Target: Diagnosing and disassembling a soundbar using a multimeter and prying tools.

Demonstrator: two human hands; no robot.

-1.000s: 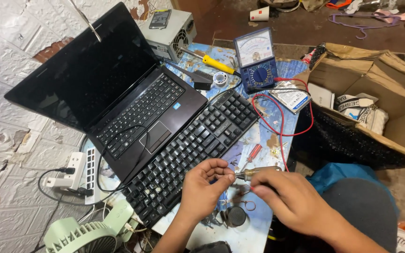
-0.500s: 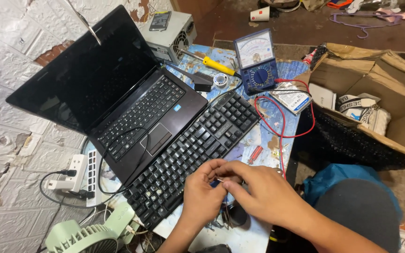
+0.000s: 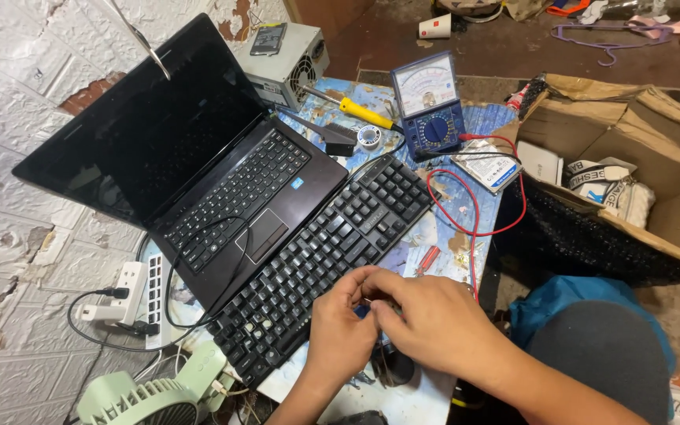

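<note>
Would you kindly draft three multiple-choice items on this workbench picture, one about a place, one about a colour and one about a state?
1. Where does the separate black keyboard lie?
A. Beside the open laptop, on the side nearer the person
B. Inside the cardboard box
C. On top of the grey power supply

2. What colour is the handle of the tool lying next to the blue meter?
A. Green
B. Yellow
C. White

3. What is the state of the laptop screen?
A. Folded shut
B. Lit with a picture
C. Open and dark

Answers:
1 A, the keyboard runs along the laptop's front edge, with the left hand and right hand at its near end.
2 B, the handle is plainly yellow.
3 C, the lid stands open and the screen is black.
</note>
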